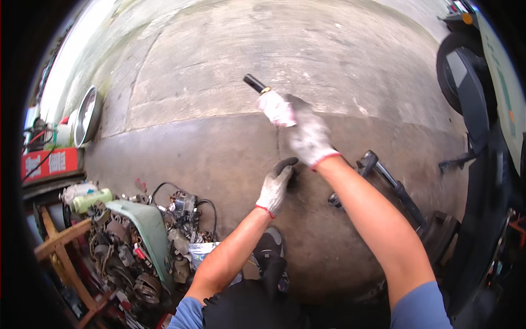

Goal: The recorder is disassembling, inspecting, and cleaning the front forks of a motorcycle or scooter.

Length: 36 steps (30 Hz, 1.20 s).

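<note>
My right hand [311, 136], in a white work glove with a dark palm and a red cuff, is closed and blurred by motion. It grips a crumpled white-and-pink cloth [275, 108] wrapped round a black cylinder [253, 82] with a brass-coloured ring. The cylinder points up and left, above the floor; its kind cannot be made out, and the cloth hides its lower part. Nearer to me is my left hand [278, 182] in a matching glove, its dark-tipped fingers loosely bent and apart. Nothing shows in it, though its palm is partly hidden.
On the right, a metal tube assembly [392, 178] lies by a parked vehicle with a black wheel [457, 71]. At left are a green bin [143, 227] of used metal parts, a wooden frame [63, 241], a red sign [52, 163] and a metal basin [89, 115]. My shoe [268, 244] is below.
</note>
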Tool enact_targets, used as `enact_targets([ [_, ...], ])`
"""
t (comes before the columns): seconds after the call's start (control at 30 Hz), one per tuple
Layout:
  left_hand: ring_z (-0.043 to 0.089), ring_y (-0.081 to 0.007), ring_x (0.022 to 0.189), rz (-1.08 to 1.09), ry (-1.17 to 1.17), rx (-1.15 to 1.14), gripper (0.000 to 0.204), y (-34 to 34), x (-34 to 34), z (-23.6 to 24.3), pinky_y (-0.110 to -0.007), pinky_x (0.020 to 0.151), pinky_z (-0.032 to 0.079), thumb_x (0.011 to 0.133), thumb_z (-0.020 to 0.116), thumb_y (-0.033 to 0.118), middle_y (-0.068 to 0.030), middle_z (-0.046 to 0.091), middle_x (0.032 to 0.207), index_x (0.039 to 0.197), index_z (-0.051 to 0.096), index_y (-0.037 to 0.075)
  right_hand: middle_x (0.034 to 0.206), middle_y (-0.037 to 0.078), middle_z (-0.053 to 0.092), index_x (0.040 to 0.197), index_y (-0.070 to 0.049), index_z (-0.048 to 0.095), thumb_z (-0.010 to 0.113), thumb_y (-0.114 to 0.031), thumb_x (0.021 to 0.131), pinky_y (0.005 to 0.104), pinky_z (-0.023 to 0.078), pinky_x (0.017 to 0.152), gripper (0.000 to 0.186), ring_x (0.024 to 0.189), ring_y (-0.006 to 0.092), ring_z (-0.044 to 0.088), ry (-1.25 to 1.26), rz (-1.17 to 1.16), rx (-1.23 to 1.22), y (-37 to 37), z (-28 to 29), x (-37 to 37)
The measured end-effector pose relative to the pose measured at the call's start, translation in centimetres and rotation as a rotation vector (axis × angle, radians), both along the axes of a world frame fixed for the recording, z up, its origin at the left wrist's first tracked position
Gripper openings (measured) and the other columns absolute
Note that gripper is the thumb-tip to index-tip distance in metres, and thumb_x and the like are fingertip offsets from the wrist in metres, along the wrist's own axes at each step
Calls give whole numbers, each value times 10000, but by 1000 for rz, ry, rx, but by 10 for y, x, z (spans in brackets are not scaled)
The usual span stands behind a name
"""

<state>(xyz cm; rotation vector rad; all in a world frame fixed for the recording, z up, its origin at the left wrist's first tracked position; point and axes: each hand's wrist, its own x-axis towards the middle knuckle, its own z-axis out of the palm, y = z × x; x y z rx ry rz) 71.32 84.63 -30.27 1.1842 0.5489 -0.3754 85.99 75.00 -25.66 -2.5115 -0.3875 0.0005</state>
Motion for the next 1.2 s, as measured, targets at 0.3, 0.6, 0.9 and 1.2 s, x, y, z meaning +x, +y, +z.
enact_targets([
  [0.3, 604, -107, 900, 105, 24, 2, 344, 13, -3, -18, -262, 832, 482, 1006, 539, 200, -35, 655, 1072, 1263, 583, -25, 1123, 85, 634, 1173, -99, 553, 564, -257, 935, 356, 575, 695, 286, 811, 231, 690, -42, 34, -187, 34, 3, -2],
  [0.6, 607, -120, 749, -6, 81, -95, 412, 3, 1, -6, -275, 667, 523, 1014, 526, 218, -19, 618, 948, 1358, 513, -8, 1076, 88, 678, 1239, -109, 575, 590, -196, 862, 388, 544, 671, 388, 819, 243, 678, -22, 393, -445, -169, 34, -83],
  [0.9, 582, -96, 785, -87, 53, 20, 374, -4, -5, 5, -253, 689, 483, 1009, 518, 247, -16, 617, 953, 1305, 572, 24, 960, 192, 693, 1039, -58, 647, 665, -140, 827, 417, 555, 768, 229, 874, 346, 683, 510, -115, -352, -244, 102, -103],
  [1.2, 576, -97, 795, -259, 17, 61, 310, -26, -15, 13, -257, 719, 481, 1010, 499, 232, -15, 629, 956, 1221, 602, 29, 1040, 140, 639, 1169, -107, 596, 710, -141, 764, 423, 538, 693, 423, 815, 335, 661, 20, 25, -222, -205, 85, -113],
])
